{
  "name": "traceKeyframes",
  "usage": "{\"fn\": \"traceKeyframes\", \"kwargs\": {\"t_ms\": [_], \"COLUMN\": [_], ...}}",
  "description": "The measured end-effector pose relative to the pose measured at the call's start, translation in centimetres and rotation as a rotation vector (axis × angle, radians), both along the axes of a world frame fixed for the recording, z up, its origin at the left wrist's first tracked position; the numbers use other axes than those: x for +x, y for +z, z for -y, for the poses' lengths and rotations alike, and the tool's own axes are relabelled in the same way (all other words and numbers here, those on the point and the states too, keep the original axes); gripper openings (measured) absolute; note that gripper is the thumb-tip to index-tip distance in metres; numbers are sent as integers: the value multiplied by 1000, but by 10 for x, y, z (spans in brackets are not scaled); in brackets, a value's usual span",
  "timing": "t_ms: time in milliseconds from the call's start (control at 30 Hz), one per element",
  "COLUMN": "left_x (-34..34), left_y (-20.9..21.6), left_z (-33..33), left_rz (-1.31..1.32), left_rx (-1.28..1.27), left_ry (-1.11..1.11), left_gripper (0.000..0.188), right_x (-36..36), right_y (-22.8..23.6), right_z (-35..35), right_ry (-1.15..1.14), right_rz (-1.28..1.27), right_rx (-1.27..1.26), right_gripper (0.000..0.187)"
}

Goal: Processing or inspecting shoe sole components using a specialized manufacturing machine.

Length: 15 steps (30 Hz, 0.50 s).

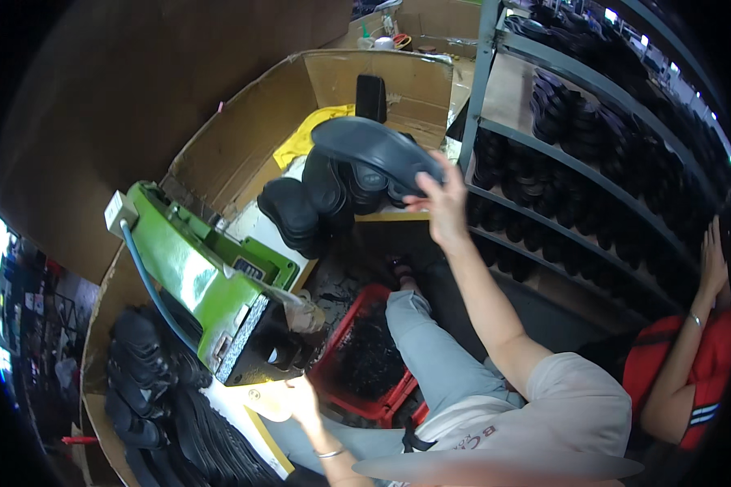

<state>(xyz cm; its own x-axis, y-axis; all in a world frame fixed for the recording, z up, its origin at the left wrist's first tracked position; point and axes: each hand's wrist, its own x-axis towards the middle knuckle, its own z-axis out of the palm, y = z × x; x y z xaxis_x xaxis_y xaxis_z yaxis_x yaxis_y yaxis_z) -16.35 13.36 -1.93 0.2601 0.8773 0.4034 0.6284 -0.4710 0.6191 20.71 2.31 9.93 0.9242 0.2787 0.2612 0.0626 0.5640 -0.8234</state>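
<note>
My right hand (444,199) grips one end of a long, curved black shoe sole (365,144), raised above the bench. Below it stand stacks of similar black soles (294,213) on the white bench top. My left hand (300,403), with a bracelet on its wrist, is at the bench edge beside the dark working head (272,347) of a green machine (191,272). Strong lamp light washes out its fingers, so their pose and anything in them cannot be made out.
A red bin (364,349) of black scraps sits between my legs. Cardboard walls (252,114) surround the bench, with a yellow cloth (313,130) inside. More black soles (179,406) are heaped at left. Metal shelves (577,154) of soles stand right, near another person in red (682,357).
</note>
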Motion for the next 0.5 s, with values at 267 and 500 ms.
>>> {"fn": "traceKeyframes", "kwargs": {"t_ms": [267,500], "left_x": [-33,31], "left_y": [0,-33], "left_z": [-96,-126], "left_rz": [53,-80], "left_rx": [-3,-49], "left_ry": [278,182], "left_gripper": [17,21], "right_x": [19,30], "right_y": [-34,-53], "right_z": [-82,-56], "right_ry": [104,126], "right_rz": [-178,-220], "right_rx": [-271,-378], "right_gripper": [68,63]}}
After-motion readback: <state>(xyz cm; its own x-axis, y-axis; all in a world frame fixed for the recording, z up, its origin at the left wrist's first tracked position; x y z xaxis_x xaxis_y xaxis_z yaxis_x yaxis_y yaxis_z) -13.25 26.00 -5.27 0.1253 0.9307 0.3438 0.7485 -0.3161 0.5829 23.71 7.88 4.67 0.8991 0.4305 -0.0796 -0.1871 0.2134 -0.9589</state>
